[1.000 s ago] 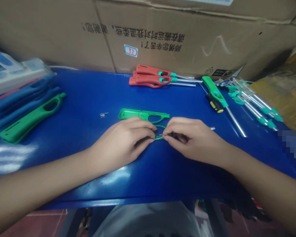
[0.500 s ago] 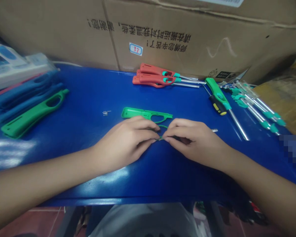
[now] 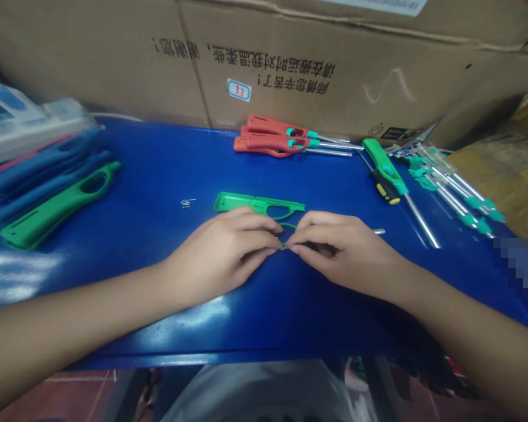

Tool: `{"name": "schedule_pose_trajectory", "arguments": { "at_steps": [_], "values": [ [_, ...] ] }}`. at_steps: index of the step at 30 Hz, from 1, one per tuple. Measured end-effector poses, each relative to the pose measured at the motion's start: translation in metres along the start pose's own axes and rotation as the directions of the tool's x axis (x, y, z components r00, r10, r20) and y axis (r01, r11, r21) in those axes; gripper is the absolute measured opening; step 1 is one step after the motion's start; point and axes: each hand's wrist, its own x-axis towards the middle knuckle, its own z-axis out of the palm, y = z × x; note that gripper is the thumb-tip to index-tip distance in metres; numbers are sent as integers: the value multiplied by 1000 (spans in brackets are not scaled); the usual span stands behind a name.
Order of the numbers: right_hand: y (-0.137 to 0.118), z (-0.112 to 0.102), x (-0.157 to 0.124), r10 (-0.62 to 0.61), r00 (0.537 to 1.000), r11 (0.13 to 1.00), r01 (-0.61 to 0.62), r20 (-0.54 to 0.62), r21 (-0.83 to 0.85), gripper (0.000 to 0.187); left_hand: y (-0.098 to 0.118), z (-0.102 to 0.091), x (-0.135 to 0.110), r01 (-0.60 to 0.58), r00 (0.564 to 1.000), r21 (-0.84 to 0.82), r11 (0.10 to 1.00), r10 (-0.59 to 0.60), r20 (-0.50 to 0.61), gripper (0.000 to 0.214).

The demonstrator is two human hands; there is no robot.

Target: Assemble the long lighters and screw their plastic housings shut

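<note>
My left hand [image 3: 222,255] and my right hand [image 3: 341,249] meet fingertip to fingertip on the blue table [image 3: 158,176]. Both pinch a green lighter half-shell [image 3: 287,227] that lies mostly hidden under them; only its trigger loop shows between the fingers. A metal tube tip [image 3: 378,231] sticks out past my right hand. Just beyond the hands lies a second green half-shell [image 3: 257,203], open side up. A few tiny metal pins [image 3: 186,203] rest to its left.
Three red lighters [image 3: 275,136] lie at the back. A green lighter with a metal tube and a black-and-yellow screwdriver [image 3: 383,188] lie at the right, with several tube assemblies [image 3: 449,187]. Left: a green shell [image 3: 55,206], blue shells [image 3: 39,170]. Cardboard boxes [image 3: 290,53] wall the back.
Both hands stay pinched on the same green part, with only small finger shifts. The view has swayed slightly.
</note>
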Motion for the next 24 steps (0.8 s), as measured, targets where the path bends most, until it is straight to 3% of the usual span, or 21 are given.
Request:
{"name": "schedule_pose_trajectory", "arguments": {
  "at_steps": [10, 16, 20, 24],
  "values": [
    [0, -11, -1, 8, 999, 992, -1, 49, -129, 10, -2, -2, 1, -2, 1000, -18, 1000, 3, 31, 19],
    [-2, -12, -3, 13, 998, 995, -7, 56, -96, 11, -5, -3, 1, -34, 999, 13, 999, 34, 34, 21],
    [4, -16, -3, -27, 997, 999, 24, -74, -33, 12, -9, -4, -1, -85, 996, 79, 993, 84, 24, 22],
    [16, -24, -1, -35, 973, 991, 4, -227, -135, 15, -11, -8, -3, -131, 991, 184, 974, 127, 34, 24]
  ]
}}
